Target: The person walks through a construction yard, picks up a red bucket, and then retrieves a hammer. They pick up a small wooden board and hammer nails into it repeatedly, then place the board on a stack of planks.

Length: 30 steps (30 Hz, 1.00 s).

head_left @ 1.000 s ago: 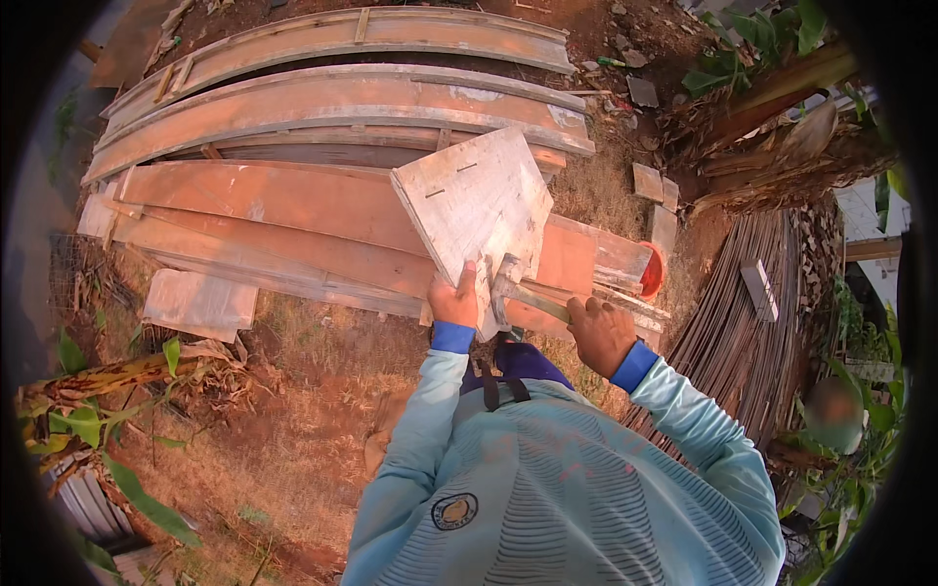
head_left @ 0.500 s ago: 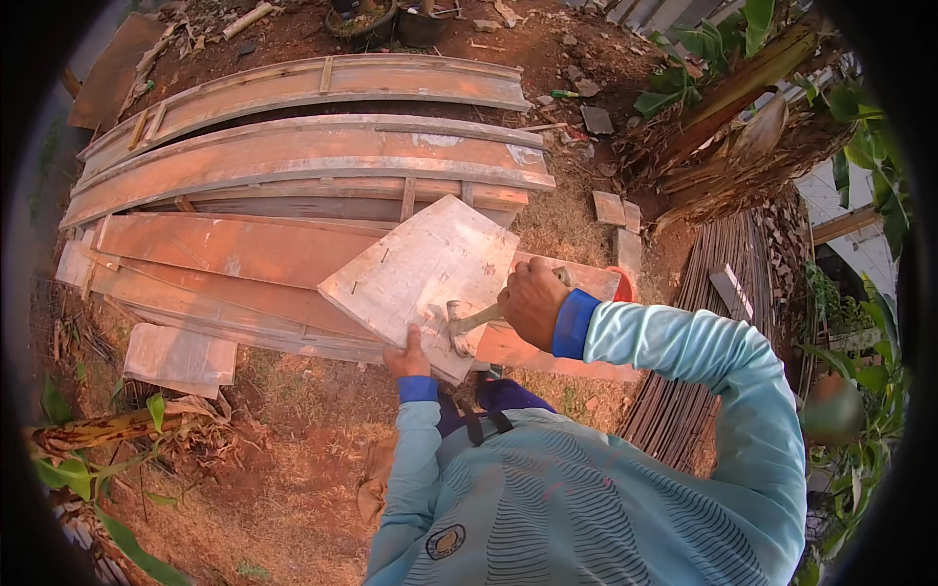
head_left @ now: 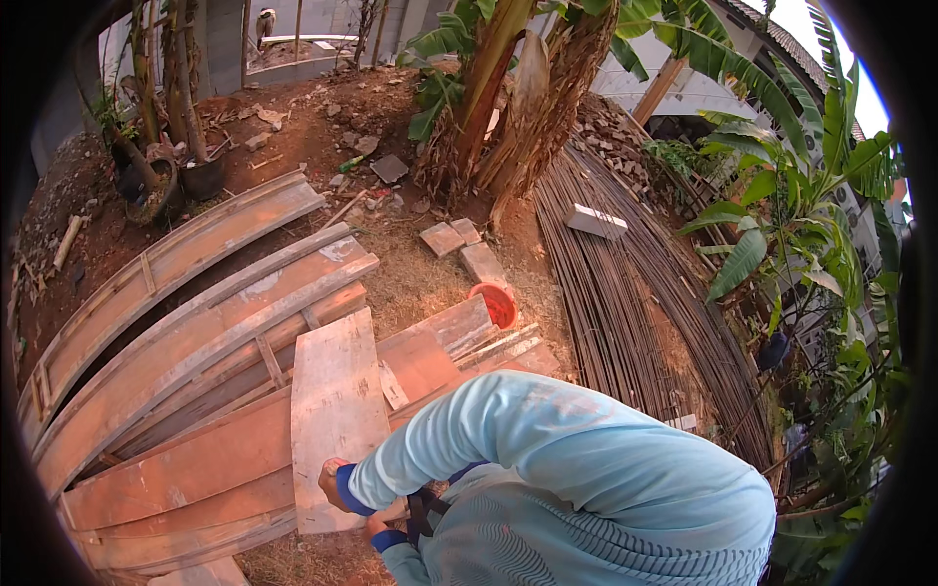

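A pale, weathered wooden board [head_left: 337, 376] rests across the stacked planks in front of me. My right hand [head_left: 335, 485] is closed over the board's lower part, with the forearm reaching across from the right. Whatever lies in that fist is hidden, and the hammer seen earlier does not show. Close to the board's lower right edge is my left hand [head_left: 375, 527]. Only a bit of it shows beside the right cuff; its fingers are hidden, so its grip on the board is unclear.
Curved wooden formwork panels [head_left: 195, 332] lie stacked at left. Beyond the planks stands a red bucket [head_left: 496, 305], near some flat tiles [head_left: 479, 264]. Long rusty bars [head_left: 625, 303] cover the ground at right, with a white block [head_left: 596, 222] on them. A banana plant [head_left: 518, 107] rises behind.
The view has swung right and up, so the panels sit further left. My right hand has come down the board toward my left hand. The hammer has gone out of sight.
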{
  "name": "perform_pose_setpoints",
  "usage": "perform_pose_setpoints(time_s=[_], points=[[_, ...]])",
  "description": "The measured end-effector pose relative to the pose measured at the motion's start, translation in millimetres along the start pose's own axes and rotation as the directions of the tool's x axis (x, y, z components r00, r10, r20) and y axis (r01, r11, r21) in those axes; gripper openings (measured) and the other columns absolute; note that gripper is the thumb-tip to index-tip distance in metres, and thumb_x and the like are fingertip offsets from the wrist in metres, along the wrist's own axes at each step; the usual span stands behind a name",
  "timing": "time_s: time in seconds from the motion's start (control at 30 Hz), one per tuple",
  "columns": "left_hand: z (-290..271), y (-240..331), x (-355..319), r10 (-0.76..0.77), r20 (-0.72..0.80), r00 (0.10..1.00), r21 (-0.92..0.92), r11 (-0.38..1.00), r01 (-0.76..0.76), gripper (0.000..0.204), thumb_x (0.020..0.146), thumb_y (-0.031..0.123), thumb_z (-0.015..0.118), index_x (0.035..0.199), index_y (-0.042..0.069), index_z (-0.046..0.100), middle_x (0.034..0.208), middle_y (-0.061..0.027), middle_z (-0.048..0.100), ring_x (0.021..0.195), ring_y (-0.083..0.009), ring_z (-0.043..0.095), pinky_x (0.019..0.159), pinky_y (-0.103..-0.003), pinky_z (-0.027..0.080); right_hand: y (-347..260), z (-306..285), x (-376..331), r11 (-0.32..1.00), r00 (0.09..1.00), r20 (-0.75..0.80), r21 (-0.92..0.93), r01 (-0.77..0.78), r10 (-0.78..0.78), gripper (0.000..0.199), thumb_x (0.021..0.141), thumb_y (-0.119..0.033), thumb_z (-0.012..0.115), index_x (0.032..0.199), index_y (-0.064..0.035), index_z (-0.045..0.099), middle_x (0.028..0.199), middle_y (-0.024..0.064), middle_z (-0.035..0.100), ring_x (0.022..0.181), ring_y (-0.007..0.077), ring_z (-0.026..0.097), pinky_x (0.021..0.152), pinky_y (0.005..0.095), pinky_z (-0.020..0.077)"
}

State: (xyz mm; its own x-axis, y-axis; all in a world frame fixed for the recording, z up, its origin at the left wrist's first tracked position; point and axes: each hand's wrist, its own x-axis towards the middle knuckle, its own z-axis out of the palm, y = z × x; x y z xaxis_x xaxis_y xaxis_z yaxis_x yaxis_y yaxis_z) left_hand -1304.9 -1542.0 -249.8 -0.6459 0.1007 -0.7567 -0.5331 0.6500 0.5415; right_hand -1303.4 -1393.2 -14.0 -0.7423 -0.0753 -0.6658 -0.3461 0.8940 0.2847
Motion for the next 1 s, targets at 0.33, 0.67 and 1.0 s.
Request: perform_pose_setpoints(time_s=[0.33,0.67,1.0], points=[[-10,-12,3,0.109,0.26,0.959,-0.478,0.878,0.03,0.05,0.091,0.038,0.056,0.111,-0.008,0.057,0.11,-0.0182,0.061,0.099,-0.0284,0.062,0.084,-0.043,0.051,34,10,13,0.921,0.999,-0.018,0.39,-0.028,0.038,0.016,0.076,-0.025,0.062,0.086,-0.0179,0.073,0.088,-0.001,0.07,0.078,0.0228,0.066,0.048,0.043,0.0485],[-8,-32,25,-0.094,0.539,0.837,-0.353,0.877,0.326,0.047,0.088,0.035,0.057,0.111,-0.006,0.056,0.105,-0.016,0.063,0.092,-0.0316,0.063,0.078,-0.044,0.053,3,-10,-10,0.904,0.951,0.145,0.298,-0.306,0.274,0.022,0.07,-0.032,0.069,0.088,-0.02,0.073,0.077,-0.0007,0.068,0.068,0.0225,0.064,0.047,0.0408,0.0441],[1,-7,-10,0.006,0.124,0.992,-0.101,0.995,0.006,0.062,0.085,0.039,0.065,0.119,-0.011,0.051,0.118,-0.0202,0.058,0.099,-0.0263,0.061,0.08,-0.036,0.052,74,65,-51,0.946,0.91,-0.403,0.321,0.038,0.1,0.011,0.07,-0.02,0.063,0.069,-0.0137,0.072,0.07,0.0061,0.069,0.066,0.0241,0.067,0.053,0.0367,0.0496]])
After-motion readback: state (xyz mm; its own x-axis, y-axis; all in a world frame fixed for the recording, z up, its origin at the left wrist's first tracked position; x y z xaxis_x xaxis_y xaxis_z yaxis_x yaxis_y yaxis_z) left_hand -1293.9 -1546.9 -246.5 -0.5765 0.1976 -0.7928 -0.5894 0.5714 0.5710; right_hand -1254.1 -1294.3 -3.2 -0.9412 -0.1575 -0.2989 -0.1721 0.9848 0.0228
